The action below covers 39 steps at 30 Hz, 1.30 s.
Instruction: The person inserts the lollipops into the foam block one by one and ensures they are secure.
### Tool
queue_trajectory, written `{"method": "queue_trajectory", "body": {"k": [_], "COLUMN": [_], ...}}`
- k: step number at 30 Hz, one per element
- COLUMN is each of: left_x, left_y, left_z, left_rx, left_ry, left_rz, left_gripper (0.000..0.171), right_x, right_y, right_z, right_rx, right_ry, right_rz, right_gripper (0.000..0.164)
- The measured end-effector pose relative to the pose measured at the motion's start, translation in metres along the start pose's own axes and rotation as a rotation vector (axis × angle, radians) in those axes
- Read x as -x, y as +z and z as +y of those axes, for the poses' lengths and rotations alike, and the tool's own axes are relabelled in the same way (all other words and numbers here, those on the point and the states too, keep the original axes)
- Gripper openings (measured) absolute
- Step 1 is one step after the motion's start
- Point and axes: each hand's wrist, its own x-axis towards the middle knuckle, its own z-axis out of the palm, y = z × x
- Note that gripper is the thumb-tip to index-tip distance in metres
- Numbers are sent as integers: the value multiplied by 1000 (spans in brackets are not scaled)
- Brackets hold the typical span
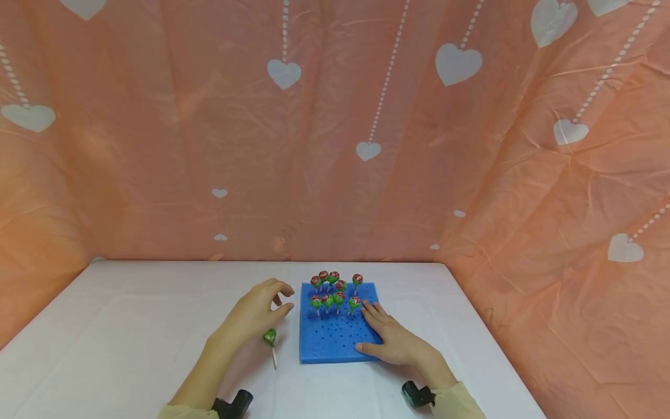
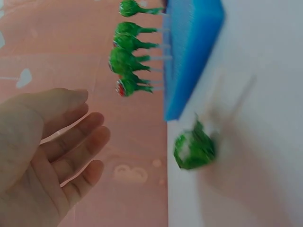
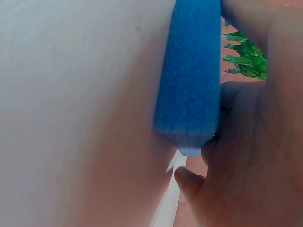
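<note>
A blue foam block (image 1: 335, 343) full of small holes lies on the table, with several lollipops (image 1: 339, 298) in green and red wrappers standing upright in its far half. My right hand (image 1: 392, 340) rests on the block's right edge, fingers spread and fairly straight; the right wrist view shows it along the block's side (image 3: 191, 71). Left of the block, my left hand (image 1: 262, 305) hovers with loosely bent fingers and holds nothing. A single green-wrapped lollipop (image 1: 270, 337) lies on the table just below that hand; in the left wrist view this lollipop (image 2: 194, 149) is apart from the fingers.
The white table (image 1: 157, 326) runs back to an orange curtain (image 1: 235, 145) printed with pale hearts, which also closes in the sides. A dark wrist camera (image 1: 234, 404) is strapped to the left wrist, another wrist camera (image 1: 417, 394) to the right.
</note>
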Motion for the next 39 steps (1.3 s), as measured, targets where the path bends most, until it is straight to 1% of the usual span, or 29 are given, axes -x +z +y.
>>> {"method": "queue_trajectory", "body": {"k": [4,7,11,15,19,27,32,39], "left_x": [5,8,11,14,16,19,21,23], "left_y": [-2,-1,-1,-1,-2,-3,-2,-4], "left_z": [-10,-17,-21,-23,-26,-34,-40,-39], "left_rx": [2,11,22,21,33,96,122,148], "left_ry": [9,2,-62,-96,-96,-76,-69,-86], "left_rz": [-58,-110,-192,-238,-253,-260,-287,-318], "left_gripper": [18,17,14,13,12,14,14,15], "right_x": [0,0,1,1,1,0,0,1], "right_y": [0,0,-1,0,-1,-1,-2,-3], "right_z": [1,1,1,1,0,-1,-2,-3], "right_rx": [0,-4,-9,-6,-2,2,-1,-9], "right_ry": [1,-4,-10,-12,-13,7,3,-9], "right_rz": [-1,-2,-1,-3,-3,-3,-5,-5], "right_gripper": [92,92,93,93,93,92,92,91]}}
